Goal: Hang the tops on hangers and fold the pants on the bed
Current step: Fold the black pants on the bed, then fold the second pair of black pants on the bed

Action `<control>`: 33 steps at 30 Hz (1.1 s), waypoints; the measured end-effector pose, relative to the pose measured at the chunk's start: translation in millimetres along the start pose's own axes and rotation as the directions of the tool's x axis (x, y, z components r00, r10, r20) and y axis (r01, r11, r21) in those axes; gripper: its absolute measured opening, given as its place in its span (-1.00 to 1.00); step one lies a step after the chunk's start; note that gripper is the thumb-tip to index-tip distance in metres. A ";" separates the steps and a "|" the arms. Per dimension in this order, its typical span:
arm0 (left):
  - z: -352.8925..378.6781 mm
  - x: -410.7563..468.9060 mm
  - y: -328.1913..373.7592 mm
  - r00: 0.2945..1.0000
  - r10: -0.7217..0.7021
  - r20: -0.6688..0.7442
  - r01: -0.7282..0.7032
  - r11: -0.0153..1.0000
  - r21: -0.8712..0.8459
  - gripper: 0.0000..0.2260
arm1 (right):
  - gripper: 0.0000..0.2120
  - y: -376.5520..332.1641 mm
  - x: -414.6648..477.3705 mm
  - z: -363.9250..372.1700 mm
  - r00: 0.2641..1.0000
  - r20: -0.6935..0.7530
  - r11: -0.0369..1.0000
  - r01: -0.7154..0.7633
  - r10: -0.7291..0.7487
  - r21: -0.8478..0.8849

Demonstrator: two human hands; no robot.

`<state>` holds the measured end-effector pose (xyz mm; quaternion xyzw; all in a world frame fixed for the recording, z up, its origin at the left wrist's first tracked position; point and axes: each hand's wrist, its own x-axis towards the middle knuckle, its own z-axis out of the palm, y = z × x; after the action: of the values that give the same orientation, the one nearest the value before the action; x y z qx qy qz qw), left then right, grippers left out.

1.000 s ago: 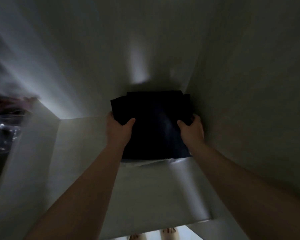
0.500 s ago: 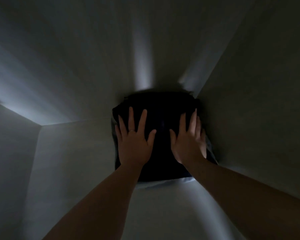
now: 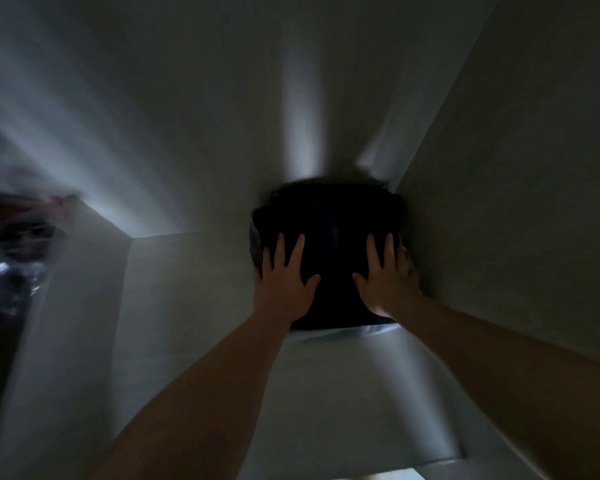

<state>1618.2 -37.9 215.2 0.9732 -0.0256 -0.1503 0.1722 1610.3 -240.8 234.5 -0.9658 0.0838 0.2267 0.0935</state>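
Folded dark fabric pants (image 3: 329,258) lie on a pale shelf (image 3: 343,393), tight in its back right corner. Left hand (image 3: 284,282) and right hand (image 3: 387,280), fingers spread, press flat, probably to seat the stack.

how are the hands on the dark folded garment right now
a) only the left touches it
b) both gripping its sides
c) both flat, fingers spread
c: the left hand and right hand both lie flat on the dark folded garment, fingers straight and spread.
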 end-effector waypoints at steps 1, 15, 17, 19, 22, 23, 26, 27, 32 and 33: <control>7.2 -20.6 -1.3 0.999 -0.024 0.030 0.024 1.000 0.005 -0.30 | -0.25 2.1 -16.4 3.7 0.999 0.040 1.000 0.003 -0.003 -0.007; -9.4 -242.7 -5.0 0.991 0.116 -0.068 -0.121 0.989 -0.086 -0.40 | -0.37 19.1 -202.0 13.3 0.957 0.224 0.982 0.187 -0.183 0.004; -15.0 -265.8 -1.1 0.990 0.077 -0.117 -0.091 0.989 -0.115 -0.40 | -0.37 18.9 -223.2 14.5 0.957 0.140 0.965 0.261 -0.255 -0.022; -19.1 -290.5 3.5 0.988 0.025 -0.150 -0.053 0.981 -0.185 -0.39 | -0.37 18.0 -243.6 13.3 0.939 0.080 0.939 0.339 -0.334 -0.058; -21.3 -328.7 9.3 0.985 -0.045 -0.166 0.009 0.976 -0.216 -0.38 | -0.37 17.8 -269.6 9.7 0.900 0.028 0.895 0.435 -0.435 -0.100; -21.2 -341.0 10.5 0.982 -0.068 -0.178 0.030 0.978 -0.207 -0.38 | -0.38 17.3 -277.8 7.8 0.889 0.016 0.884 0.457 -0.458 -0.093; -19.6 -379.5 17.1 0.959 -0.167 -0.228 0.126 0.975 -0.183 -0.38 | -0.38 15.6 -304.3 6.7 0.829 -0.001 0.827 0.559 -0.560 -0.058; -18.9 -393.4 21.2 0.947 -0.211 -0.242 0.169 0.968 -0.183 -0.38 | -0.39 16.0 -313.9 7.0 0.801 0.008 0.800 0.598 -0.599 -0.051; -0.9 -477.5 48.4 0.830 -0.435 -0.348 0.342 0.891 -0.299 -0.42 | -0.42 22.4 -359.0 18.9 0.635 0.096 0.638 0.770 -0.767 0.003; 5.8 -495.6 53.7 0.798 -0.475 -0.371 0.369 0.872 -0.322 -0.44 | -0.43 23.2 -366.7 23.1 0.599 0.116 0.605 0.796 -0.792 0.025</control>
<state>1144.0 -39.9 369.2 0.9350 0.2505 0.0359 0.2485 1272.0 -214.4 377.2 -0.8890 -0.3626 0.2183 0.1750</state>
